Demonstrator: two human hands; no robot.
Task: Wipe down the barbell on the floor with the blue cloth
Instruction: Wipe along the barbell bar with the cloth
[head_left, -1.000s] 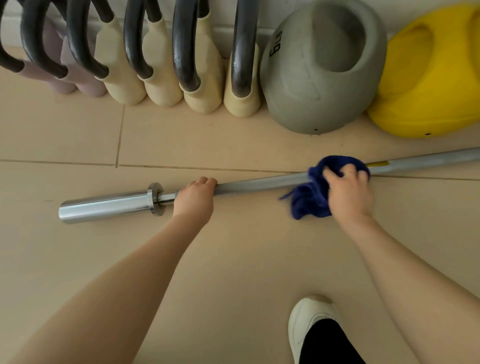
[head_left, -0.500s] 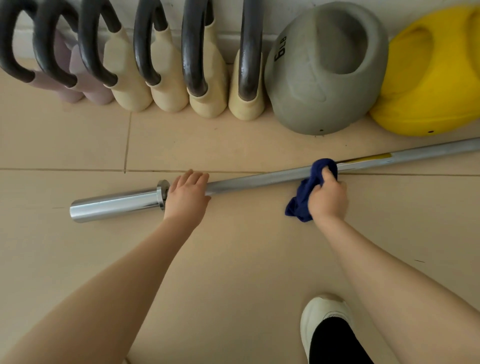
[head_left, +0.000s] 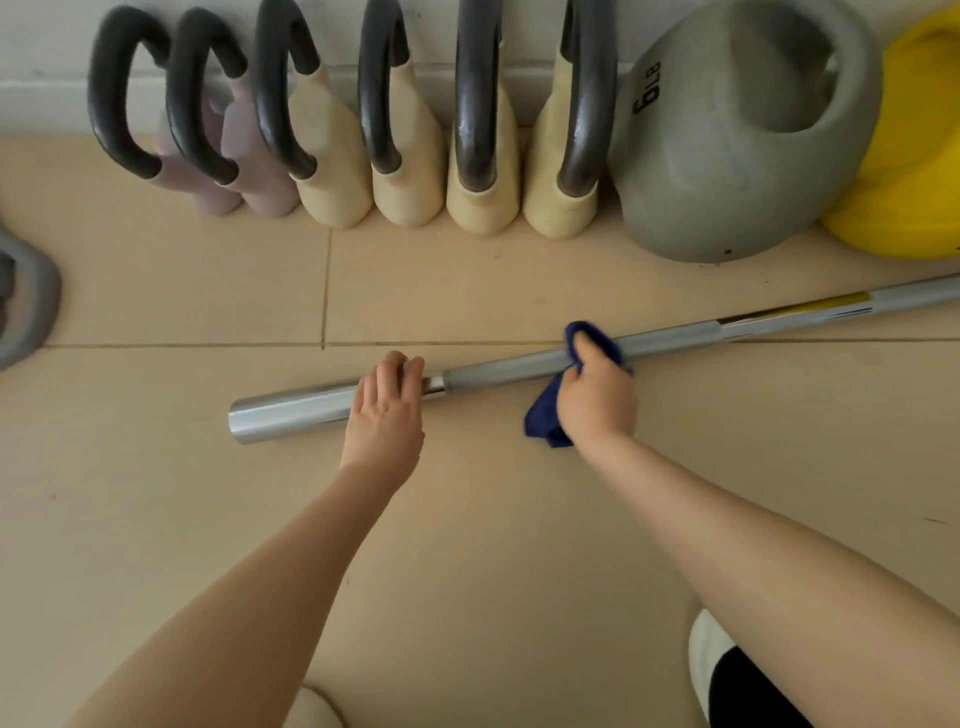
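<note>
The barbell (head_left: 519, 371) lies on the tiled floor (head_left: 467, 519) in front of a row of kettlebells (head_left: 467, 156). The right hand (head_left: 597, 395) grasps the blue cloth (head_left: 543, 423) wrapped around its shaft, and the left hand (head_left: 384, 410) rests with relaxed, straight fingers over the collar, gripping nothing. Because the bar is round and only pressed from above, I think it could roll away toward the kettlebells during a stroke. The loose cloth tail on the floor may also bunch or slip from the grip.

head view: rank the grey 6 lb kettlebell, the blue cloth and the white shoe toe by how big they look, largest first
1. grey 6 lb kettlebell
2. and 3. blue cloth and white shoe toe: alike; cloth partly hidden by the right hand, shoe cropped and nearer the camera.
</note>
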